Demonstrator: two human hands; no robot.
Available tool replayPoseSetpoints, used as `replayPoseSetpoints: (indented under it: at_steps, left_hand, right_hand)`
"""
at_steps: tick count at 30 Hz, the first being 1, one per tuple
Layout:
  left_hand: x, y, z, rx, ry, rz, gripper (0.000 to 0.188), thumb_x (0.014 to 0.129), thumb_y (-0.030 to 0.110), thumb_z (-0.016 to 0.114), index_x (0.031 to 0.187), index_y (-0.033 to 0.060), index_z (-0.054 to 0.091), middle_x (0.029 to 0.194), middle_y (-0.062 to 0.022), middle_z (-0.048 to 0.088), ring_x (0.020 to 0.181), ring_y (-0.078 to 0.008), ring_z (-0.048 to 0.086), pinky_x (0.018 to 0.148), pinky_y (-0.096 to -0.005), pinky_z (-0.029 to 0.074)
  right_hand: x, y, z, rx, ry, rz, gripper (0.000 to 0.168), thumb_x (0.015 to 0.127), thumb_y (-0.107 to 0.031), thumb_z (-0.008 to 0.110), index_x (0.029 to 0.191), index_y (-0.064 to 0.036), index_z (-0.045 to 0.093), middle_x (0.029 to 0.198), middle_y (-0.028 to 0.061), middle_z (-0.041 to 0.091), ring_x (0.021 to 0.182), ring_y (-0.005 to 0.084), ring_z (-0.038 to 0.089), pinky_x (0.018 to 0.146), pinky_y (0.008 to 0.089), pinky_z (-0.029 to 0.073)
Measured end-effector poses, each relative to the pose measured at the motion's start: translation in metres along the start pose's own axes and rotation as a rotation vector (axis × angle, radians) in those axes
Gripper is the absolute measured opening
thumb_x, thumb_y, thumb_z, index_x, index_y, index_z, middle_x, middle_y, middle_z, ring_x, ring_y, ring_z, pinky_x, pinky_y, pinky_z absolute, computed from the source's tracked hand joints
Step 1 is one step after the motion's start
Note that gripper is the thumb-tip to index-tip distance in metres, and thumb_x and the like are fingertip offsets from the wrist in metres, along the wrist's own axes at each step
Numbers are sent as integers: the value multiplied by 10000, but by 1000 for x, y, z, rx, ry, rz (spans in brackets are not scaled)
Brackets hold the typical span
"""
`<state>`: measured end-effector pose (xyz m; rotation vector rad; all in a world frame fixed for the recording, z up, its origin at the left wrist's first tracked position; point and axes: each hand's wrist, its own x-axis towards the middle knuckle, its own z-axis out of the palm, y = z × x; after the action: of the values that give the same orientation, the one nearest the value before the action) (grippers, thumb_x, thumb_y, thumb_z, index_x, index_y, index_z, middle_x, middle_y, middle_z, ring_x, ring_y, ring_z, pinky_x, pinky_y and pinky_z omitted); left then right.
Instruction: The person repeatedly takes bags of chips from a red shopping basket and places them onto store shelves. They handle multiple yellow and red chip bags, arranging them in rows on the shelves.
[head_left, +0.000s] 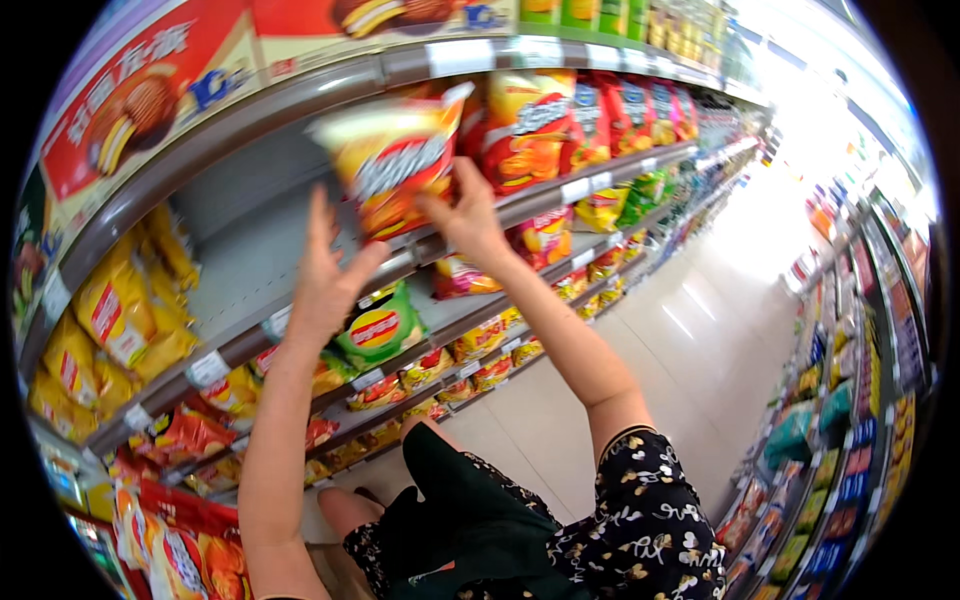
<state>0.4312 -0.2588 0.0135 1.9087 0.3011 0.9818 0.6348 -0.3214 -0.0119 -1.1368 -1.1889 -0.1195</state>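
Observation:
A yellow and red snack bag (401, 169), slightly blurred, is held up in front of the upper shelf. The fingers and thumb of my right hand (471, 217) grip its lower right edge. My left hand (330, 274) is just below and left of the bag, fingers apart and holding nothing. Behind it runs a bare stretch of the grey metal shelf (259, 232). Similar yellow and red bags (529, 131) stand upright on that shelf, right of the held one.
Yellow snack bags (116, 315) fill the shelf's left end. A green chip bag (381, 326) lies one level down. At lower left, a red bin (169, 502) holds more bags. Tiled floor (652, 352) separates this shelving from another stocked rack (832, 450) on the right.

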Motion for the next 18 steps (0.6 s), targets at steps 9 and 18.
replayPoseSetpoints:
  at_steps: [9,18]
  left_hand:
    - [-63,-13,-6,526,162,359,565,845,229,678,1334,24,481,1347,-160,497,1228,-293,497,1047,-386,383]
    - [-300,35,-56,595,360,-52,528,693,204,764,1183,61,630,1211,-125,617,1101,-325,566,947,-396,449]
  right_hand:
    - [-58,-32,9,-250,0,-705,349,731,-115,675,1044,-69,527,1229,147,591,1107,313,554,914,457,400]
    - [-221,-121,82,139,-722,-181,509,730,-158,755,1173,17,574,1185,209,597,1035,375,574,897,429,457]
